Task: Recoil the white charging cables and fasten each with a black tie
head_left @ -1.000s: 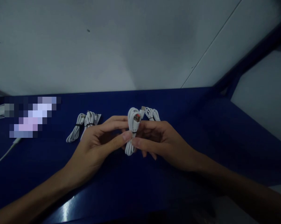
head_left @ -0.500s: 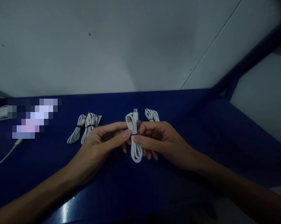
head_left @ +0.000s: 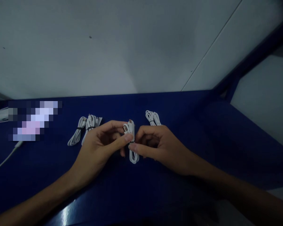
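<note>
Between my two hands is a small white cable bundle (head_left: 134, 156), coiled and bound with a dark tie, its plug ends at the top. My left hand (head_left: 96, 147) pinches it from the left, thumb across the front near the tie. From the right, my right hand (head_left: 165, 147) grips the same bundle, thumb tip just below the tie and fingers curled behind. Behind my left hand lie several tied white cables (head_left: 77, 131). Beyond my right hand lie more white coils (head_left: 152, 117), partly hidden by it.
A pixelated bright object (head_left: 35, 121) with a white cable (head_left: 5, 162) lies on the blue tabletop (head_left: 118, 194) at the left, beside a white rounded item (head_left: 0, 115). A pale panel (head_left: 104, 50) rises behind the table, with a blue frame bar at the right.
The held bundle has turned and moved slightly left and down, so its plugs show differently. My right hand has shifted slightly left with it.
</note>
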Demonstrator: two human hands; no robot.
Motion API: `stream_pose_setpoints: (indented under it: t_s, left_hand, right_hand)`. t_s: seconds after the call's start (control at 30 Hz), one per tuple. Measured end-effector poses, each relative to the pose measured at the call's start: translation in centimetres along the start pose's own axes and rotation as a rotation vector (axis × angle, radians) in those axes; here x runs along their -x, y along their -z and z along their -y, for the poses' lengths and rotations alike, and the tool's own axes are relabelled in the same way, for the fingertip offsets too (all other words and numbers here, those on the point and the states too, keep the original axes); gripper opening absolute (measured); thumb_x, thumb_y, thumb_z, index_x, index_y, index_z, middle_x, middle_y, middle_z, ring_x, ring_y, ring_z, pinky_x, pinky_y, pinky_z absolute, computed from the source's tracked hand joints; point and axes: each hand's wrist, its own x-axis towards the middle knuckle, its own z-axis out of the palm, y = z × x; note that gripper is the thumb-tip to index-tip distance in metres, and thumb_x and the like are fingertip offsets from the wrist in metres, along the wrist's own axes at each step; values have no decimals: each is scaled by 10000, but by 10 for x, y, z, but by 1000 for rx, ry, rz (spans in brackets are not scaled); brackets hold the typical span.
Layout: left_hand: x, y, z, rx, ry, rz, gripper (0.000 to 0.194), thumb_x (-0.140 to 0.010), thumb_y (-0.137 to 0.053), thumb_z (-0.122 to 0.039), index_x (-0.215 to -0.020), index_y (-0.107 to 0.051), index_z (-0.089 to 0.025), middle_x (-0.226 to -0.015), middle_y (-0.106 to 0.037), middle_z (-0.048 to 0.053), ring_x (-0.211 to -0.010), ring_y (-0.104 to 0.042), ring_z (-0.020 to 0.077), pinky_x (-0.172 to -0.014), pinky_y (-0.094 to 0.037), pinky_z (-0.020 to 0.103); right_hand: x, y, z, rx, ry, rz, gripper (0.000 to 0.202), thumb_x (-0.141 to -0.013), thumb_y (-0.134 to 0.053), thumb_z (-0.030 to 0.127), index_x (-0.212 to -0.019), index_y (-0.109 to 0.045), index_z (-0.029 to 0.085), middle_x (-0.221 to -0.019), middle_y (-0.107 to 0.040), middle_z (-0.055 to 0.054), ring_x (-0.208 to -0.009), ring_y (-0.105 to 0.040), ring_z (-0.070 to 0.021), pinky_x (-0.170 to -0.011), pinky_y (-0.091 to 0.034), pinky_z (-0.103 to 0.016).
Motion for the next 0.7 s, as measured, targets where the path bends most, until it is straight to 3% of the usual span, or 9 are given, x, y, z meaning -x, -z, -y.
stream_pose_setpoints:
  t_s: [0.13,0.27,0.37,0.47,0.57,0.7]
  left_hand:
    - [1,-1,-3,-56,-28,-23,209,-946,-872,-301,-1148,-838,-261,-663,-715,-27,-584,-634,116,-636,-516,251]
    - [2,0,-5,-126,-68,-105,162,-900,-902,-279,-1055,-859,-268,-706,-723,-14,-623,-635,139,-650,-527,278]
    - [2,1,-5,-131,-87,-108,135,-875,-920,-290,-995,-867,-260,-867,-755,11,-642,-631,132,-629,-534,279]
    - [1,1,-4,-98,-50,-59,205,-923,-886,-331,-1117,-867,-268,-760,-705,-8,-612,-603,119,-615,-523,256]
    - [2,1,-4,-55,-47,-24,285,-963,-853,-384,-1231,-838,-289,-746,-684,-23,-598,-608,107,-612,-521,236]
    - [4,-2,-7,-69,-51,2,321,-989,-823,-423,-1282,-820,-293,-887,-706,-3,-620,-621,99,-607,-532,230]
  right_hand:
    - [0,1,1,-21,-14,15,252,-977,-843,471,-1039,-819,228,-865,-769,-10,-699,-660,-119,-564,-474,-222]
    - [-2,3,2,-132,-8,69,232,-996,-827,389,-1168,-824,232,-975,-792,-32,-689,-680,-106,-498,-469,-180]
    - [-1,3,1,-185,17,61,206,-989,-832,334,-1161,-825,220,-911,-775,-20,-642,-672,-96,-472,-460,-164]
    - [-1,3,2,-199,49,50,164,-982,-842,317,-1097,-812,205,-844,-767,-11,-634,-682,-105,-476,-469,-164]
    - [-2,8,6,-169,90,-57,177,-938,-889,331,-1024,-798,206,-788,-753,1,-596,-664,-108,-460,-461,-175]
    - [-1,31,17,-43,78,-349,267,-877,-936,410,-896,-761,210,-614,-646,38,-449,-519,-90,-395,-365,-209]
